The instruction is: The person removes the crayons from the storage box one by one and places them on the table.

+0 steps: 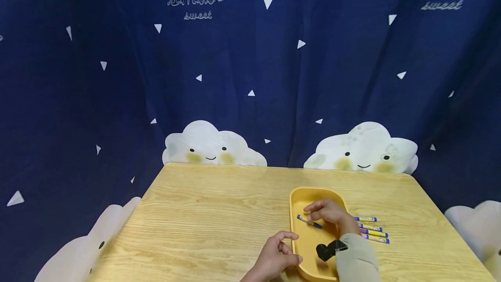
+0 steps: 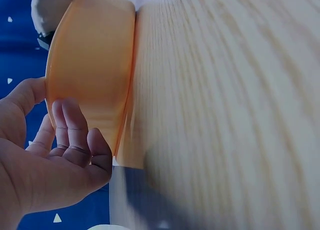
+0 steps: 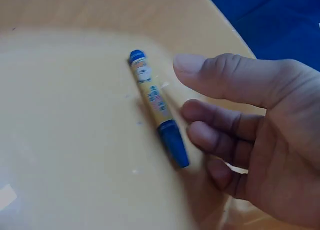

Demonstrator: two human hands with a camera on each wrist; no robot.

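Note:
A short marker (image 1: 309,221) with a blue cap and a printed yellow barrel lies in the yellow tray (image 1: 313,260). My right hand (image 1: 330,212) is over the tray beside it. In the right wrist view, that hand's thumb and bent fingers (image 3: 220,79) are just right of the marker (image 3: 157,107), with nothing between them. My left hand (image 1: 275,253) is at the tray's left side. The left wrist view shows its fingers (image 2: 75,125) loosely bent against the tray wall (image 2: 95,49), one fingertip right at the rim.
Several more markers (image 1: 373,233) with printed barrels lie side by side on the wooden table (image 1: 203,221), right of the tray and partly hidden by the right arm. A dark blue curtain (image 1: 227,55) with smiling clouds hangs behind the table. A black wrist camera (image 1: 328,250) sits at the right sleeve.

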